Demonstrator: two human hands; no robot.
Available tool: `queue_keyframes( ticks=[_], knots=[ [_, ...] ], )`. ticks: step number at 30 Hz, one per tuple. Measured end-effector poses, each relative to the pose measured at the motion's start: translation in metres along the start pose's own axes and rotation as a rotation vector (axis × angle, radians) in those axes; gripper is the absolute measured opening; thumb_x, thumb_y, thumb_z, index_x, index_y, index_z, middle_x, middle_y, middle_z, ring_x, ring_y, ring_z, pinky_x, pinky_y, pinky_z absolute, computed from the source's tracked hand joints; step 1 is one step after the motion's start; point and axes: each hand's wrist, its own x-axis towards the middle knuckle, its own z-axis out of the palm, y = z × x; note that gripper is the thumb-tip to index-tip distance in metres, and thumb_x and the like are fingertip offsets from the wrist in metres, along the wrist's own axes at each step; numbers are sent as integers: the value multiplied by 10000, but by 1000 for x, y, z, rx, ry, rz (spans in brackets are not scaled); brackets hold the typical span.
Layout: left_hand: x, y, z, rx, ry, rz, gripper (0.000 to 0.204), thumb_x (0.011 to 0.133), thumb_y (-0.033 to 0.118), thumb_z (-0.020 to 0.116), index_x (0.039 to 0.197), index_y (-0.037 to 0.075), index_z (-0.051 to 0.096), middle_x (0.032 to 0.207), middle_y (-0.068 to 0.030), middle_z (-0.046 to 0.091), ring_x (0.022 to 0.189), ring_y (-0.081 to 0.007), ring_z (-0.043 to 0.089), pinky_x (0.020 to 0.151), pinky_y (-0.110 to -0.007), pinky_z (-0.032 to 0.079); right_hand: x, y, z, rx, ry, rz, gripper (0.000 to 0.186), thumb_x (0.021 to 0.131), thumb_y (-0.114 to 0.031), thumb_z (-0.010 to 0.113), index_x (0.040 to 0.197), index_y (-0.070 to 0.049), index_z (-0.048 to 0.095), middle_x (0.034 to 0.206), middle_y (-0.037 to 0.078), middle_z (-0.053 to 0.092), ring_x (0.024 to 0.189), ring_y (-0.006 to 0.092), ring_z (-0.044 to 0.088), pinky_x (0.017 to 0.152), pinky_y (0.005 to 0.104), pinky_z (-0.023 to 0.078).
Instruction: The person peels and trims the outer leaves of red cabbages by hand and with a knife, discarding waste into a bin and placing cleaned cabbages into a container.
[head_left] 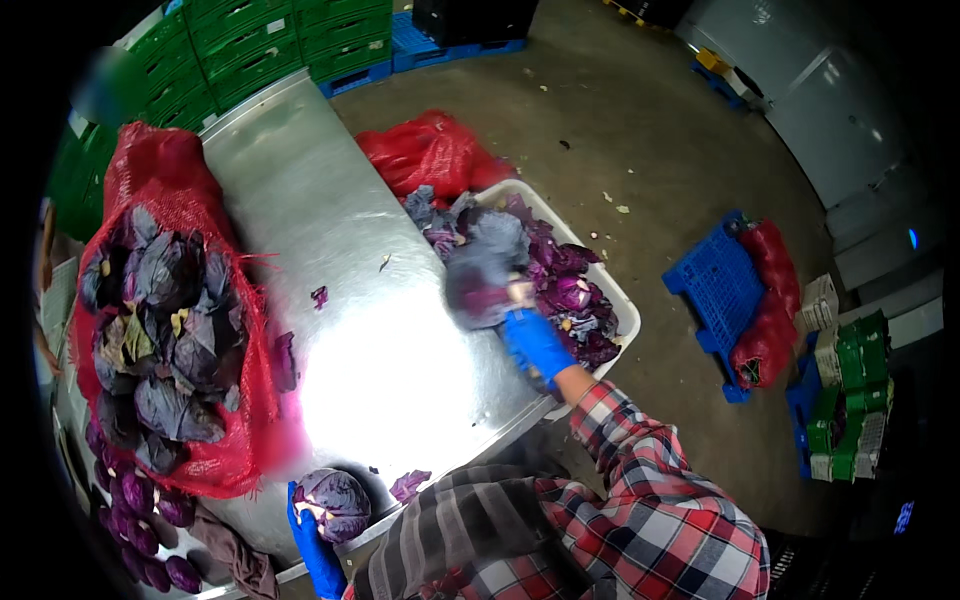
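My left hand (318, 545), in a blue glove, grips a purple cabbage (337, 505) at the table's near edge, its pale cut stem by my fingers. My right hand (535, 345), gloved in blue too, reaches over the near side of a white bin (628, 318). Dark outer cabbage leaves (478, 290), smeared by motion, are at its fingertips. Loose purple trimmings (565, 290) fill the bin. On the left of the metal table (290, 190), a red mesh sack (165, 175) lies open with several untrimmed cabbages (170, 270) in it.
Several peeled cabbages (135, 490) and a brown cloth (235, 550) are at the lower left. Leaf scraps (410, 486) dot the tabletop. Another red sack (435, 150) lies behind the bin. Green crates (240, 45) rise at the back; a blue pallet (715, 290) with red sacks stands right.
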Motion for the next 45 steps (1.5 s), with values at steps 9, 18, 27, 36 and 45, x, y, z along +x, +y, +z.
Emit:
queue_keyframes(
  ticks=[9,18,27,36,45],
  knots=[
    [19,-1,64,-74,61,127,635,930,239,511,1469,91,210,1144,-93,550,1048,-196,528,1048,-363,336,-36,-40,0,-1081,929,-426,228,900,-305,533,935,-104,635,583,42,520,436,157,494,389,306,425],
    [33,22,136,337,85,261,870,793,263,731,1448,41,203,1408,-166,315,1292,-273,350,1076,-369,299,-21,112,221,-1084,-149,36,500,962,-362,492,1407,-155,393,729,40,571,415,63,434,405,228,416],
    [39,26,138,660,-12,338,1061,666,374,829,1438,18,194,1357,-211,346,1261,-326,391,1062,-392,336,-7,114,221,-1626,-452,-673,687,959,-435,436,1493,-197,75,1190,267,558,697,307,664,655,381,531],
    [18,50,152,641,-4,171,1017,699,271,812,1454,42,170,1305,-205,383,1243,-311,418,1035,-380,368,-28,141,208,-1419,-272,-534,589,968,-373,455,1442,-79,267,848,162,623,630,229,623,621,337,518],
    [0,27,84,237,-36,332,900,732,129,770,1446,75,224,1449,-146,291,1291,-262,381,1035,-382,380,49,108,146,-1066,136,-272,326,922,-283,555,1105,-14,583,795,78,622,610,174,593,578,303,512]
  ],
)
